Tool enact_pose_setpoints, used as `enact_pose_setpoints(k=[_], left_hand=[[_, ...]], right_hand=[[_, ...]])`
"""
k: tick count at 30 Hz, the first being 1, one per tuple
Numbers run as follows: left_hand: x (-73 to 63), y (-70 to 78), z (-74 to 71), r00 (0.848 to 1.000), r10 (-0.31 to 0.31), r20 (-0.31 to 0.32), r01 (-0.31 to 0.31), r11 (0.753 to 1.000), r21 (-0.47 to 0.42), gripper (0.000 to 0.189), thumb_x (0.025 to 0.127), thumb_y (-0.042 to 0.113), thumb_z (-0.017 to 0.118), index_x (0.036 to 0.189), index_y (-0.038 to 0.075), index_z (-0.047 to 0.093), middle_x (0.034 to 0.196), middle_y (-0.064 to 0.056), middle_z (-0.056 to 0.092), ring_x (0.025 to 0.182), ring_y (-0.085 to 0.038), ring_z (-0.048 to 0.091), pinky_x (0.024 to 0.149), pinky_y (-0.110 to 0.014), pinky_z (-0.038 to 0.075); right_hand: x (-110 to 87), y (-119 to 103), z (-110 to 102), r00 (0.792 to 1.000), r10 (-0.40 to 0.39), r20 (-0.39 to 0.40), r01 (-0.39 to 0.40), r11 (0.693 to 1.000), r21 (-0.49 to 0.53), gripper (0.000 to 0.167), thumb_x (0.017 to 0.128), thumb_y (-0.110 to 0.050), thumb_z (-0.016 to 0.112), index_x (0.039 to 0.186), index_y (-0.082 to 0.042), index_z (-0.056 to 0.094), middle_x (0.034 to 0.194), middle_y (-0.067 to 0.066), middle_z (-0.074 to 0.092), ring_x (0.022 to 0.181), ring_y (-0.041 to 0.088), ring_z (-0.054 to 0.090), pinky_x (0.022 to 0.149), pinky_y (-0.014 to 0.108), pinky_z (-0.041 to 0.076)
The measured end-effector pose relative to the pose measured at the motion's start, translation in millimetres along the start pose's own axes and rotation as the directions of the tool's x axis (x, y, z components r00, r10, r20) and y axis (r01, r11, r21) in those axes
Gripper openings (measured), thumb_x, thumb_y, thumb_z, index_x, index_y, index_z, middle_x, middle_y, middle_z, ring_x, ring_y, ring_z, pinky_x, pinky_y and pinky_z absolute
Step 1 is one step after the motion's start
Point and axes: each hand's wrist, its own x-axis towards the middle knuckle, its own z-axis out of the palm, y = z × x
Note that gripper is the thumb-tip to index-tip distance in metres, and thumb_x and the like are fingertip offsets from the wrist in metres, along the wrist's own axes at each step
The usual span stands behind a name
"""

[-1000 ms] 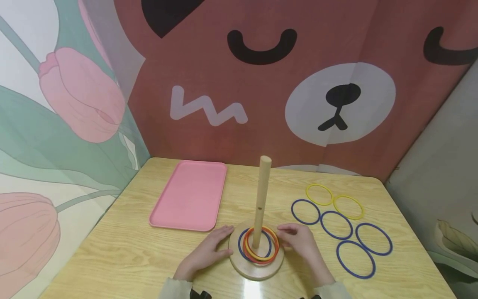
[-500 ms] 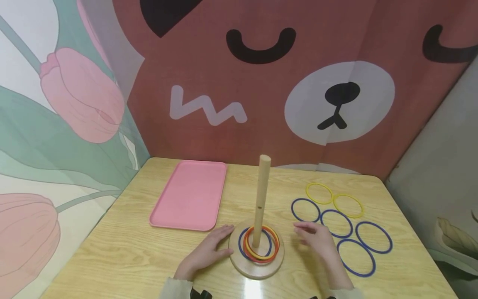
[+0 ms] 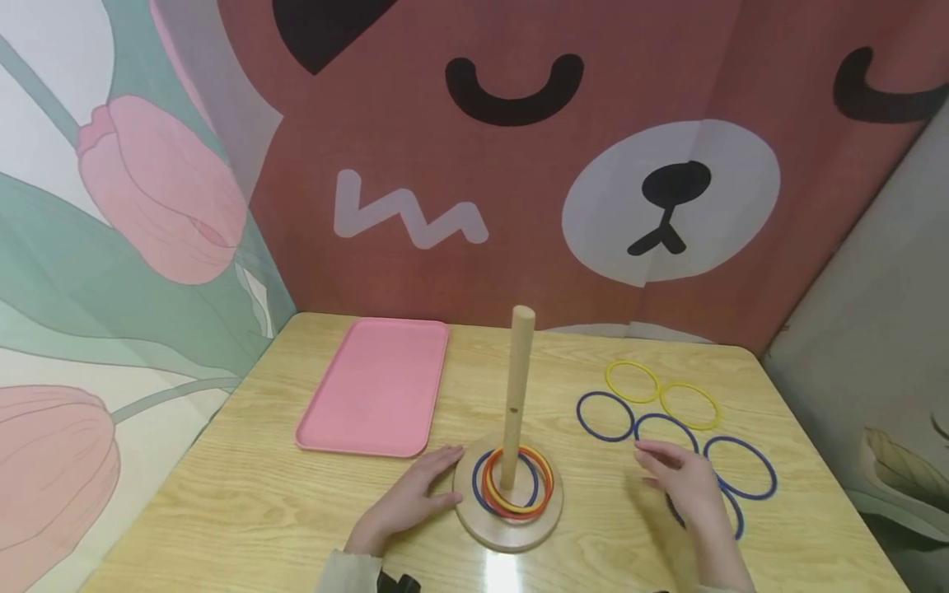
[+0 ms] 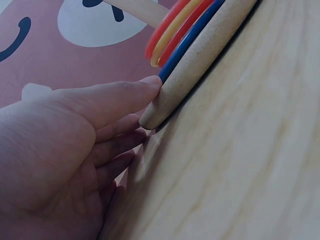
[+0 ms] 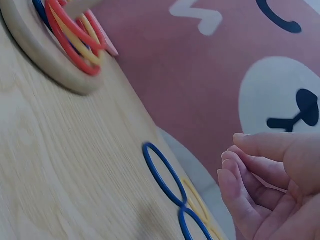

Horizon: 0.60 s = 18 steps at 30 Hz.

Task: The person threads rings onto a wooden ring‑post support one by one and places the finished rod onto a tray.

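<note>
A round wooden base (image 3: 510, 545) carries an upright wooden post (image 3: 519, 371). Around the foot of the post lie stacked rings (image 3: 551, 496), blue at the bottom with red and yellow above. My left hand (image 3: 408, 499) rests against the base's left side, fingers extended; in the left wrist view its thumb (image 4: 145, 86) touches the base's edge. My right hand (image 3: 688, 484) hovers over the loose blue rings, partly covering two of them. Its fingers (image 5: 232, 182) are loosely bent with nothing between them. A blue ring (image 5: 162, 175) lies beyond it in the right wrist view.
Several blue rings (image 3: 604, 393) lie flat at the table's right, with two yellow rings (image 3: 632, 362) behind them. At the back left sits a pink tray (image 3: 381, 383). A printed bear curtain (image 3: 371, 123) hangs right behind the table (image 3: 245, 502).
My right hand has left the right side of the base and moved rightward over the loose blue rings. The left hand has stayed at the base, and the stacked rings look unchanged.
</note>
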Motion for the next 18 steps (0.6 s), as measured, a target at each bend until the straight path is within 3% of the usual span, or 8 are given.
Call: enact_pose_setpoints(k=[5, 11, 18], left_hand=[[-0.2, -0.8, -0.1, 1.000, -0.001, -0.003, 0.001, 1.000, -0.004, 0.066, 0.090, 0.034, 0.065, 0.145, 0.005, 0.043, 0.152, -0.016, 0.040, 0.143, -0.039, 0.032, 0.115, -0.064, 0.023], [-0.6, 1.2, -0.9, 1.000, -0.014, 0.006, 0.014, 1.000, -0.013, 0.066, 0.090, 0.035, 0.065, 0.145, 0.006, 0.042, 0.153, -0.016, 0.039, 0.144, -0.039, 0.031, 0.116, -0.064, 0.023], [-0.5, 1.9, -1.2, 1.000, -0.013, 0.008, 0.013, 1.000, -0.028, 0.066, 0.090, 0.035, 0.065, 0.146, 0.006, 0.042, 0.153, -0.016, 0.039, 0.144, -0.039, 0.031, 0.116, -0.065, 0.022]], right_hand=[[-1.1, 7, -18, 0.998, 0.068, -0.004, -0.068, 0.998, 0.010, 0.052, 0.091, -0.029, 0.068, 0.133, -0.001, 0.055, 0.112, -0.003, 0.070, 0.082, -0.009, 0.060, 0.080, 0.024, 0.060], [-4.6, 17, -37, 0.997, 0.076, -0.021, -0.076, 0.997, 0.014, 0.056, 0.091, -0.030, 0.067, 0.136, 0.000, 0.053, 0.108, -0.015, 0.068, 0.079, -0.016, 0.058, 0.080, 0.023, 0.060], [-5.3, 29, -59, 0.993, 0.108, -0.056, -0.105, 0.993, 0.051, 0.050, 0.091, -0.029, 0.068, 0.132, -0.003, 0.058, 0.086, -0.038, 0.055, 0.077, -0.017, 0.057, 0.077, 0.021, 0.060]])
